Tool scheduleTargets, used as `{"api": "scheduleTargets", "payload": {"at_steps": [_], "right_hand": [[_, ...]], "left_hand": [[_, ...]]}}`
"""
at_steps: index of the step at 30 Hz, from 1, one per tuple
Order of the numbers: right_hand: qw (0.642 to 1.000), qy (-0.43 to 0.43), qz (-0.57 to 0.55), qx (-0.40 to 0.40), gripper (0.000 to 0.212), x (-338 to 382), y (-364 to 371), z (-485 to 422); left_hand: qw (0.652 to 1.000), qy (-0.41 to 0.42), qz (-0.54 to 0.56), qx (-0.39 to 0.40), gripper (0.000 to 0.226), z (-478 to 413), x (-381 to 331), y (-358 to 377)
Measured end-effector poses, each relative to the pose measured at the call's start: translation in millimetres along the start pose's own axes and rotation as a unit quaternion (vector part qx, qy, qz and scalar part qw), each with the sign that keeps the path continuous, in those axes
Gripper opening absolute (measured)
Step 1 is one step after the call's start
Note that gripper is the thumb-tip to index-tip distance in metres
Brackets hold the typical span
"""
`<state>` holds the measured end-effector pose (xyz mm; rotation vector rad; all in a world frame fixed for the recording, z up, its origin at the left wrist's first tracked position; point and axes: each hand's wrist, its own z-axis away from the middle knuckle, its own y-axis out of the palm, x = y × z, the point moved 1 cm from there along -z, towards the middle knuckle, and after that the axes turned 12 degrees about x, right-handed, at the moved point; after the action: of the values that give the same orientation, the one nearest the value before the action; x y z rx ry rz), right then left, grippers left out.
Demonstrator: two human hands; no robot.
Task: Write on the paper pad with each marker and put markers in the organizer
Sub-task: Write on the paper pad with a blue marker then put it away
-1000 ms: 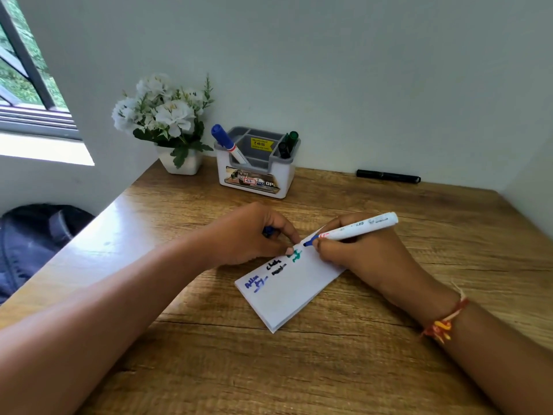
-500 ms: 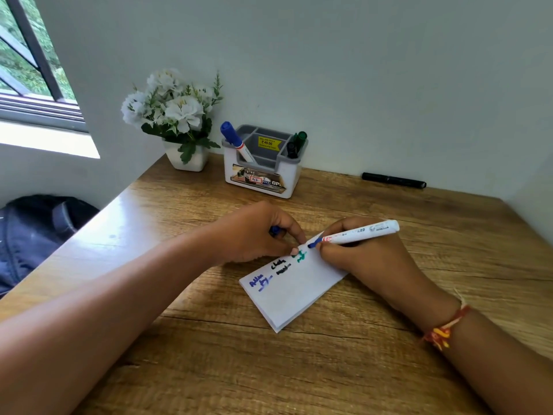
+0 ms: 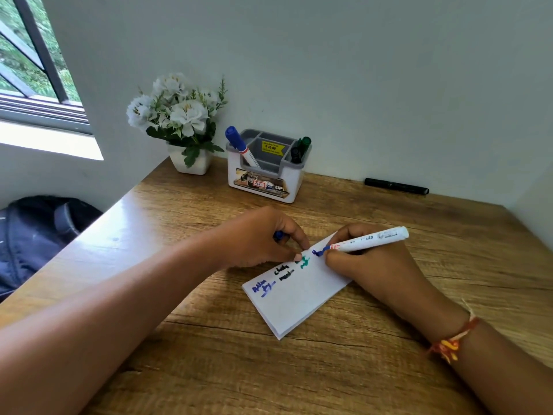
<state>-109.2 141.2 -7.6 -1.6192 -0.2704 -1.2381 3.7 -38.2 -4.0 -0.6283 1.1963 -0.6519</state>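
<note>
A white paper pad point(image 3: 299, 298) lies tilted on the wooden desk, with blue, black and green scribbles on it. My right hand point(image 3: 377, 265) grips a white marker with a blue tip point(image 3: 368, 241), the tip touching the pad's far end beside a fresh blue mark. My left hand point(image 3: 263, 238) presses a fingertip on the pad's far left edge and encloses a blue cap point(image 3: 279, 235). The grey-and-white organizer point(image 3: 266, 184) stands at the back and holds a blue-capped marker point(image 3: 241, 146) on the left, plus a green marker point(image 3: 305, 145) and a black marker point(image 3: 295, 154) on the right.
A black marker point(image 3: 396, 186) lies along the back wall to the right. A pot of white flowers point(image 3: 182, 127) stands left of the organizer. A dark bag point(image 3: 39, 232) sits beyond the desk's left edge, under a window.
The marker tip has laid down a blue mark on the pad's far end. Both hands stay in place; the camera view has shifted slightly.
</note>
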Motion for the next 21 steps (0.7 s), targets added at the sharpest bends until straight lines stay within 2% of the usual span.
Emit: {"api": "scheduleTargets", "payload": {"at_steps": [21], "right_hand": [[1.0, 0.02, -0.001, -0.011, 0.002, -1.6, -0.1, -3.2]], "left_hand": [[1.0, 0.005, -0.003, 0.0, 0.022, -1.7, 1.3, 0.4]]}}
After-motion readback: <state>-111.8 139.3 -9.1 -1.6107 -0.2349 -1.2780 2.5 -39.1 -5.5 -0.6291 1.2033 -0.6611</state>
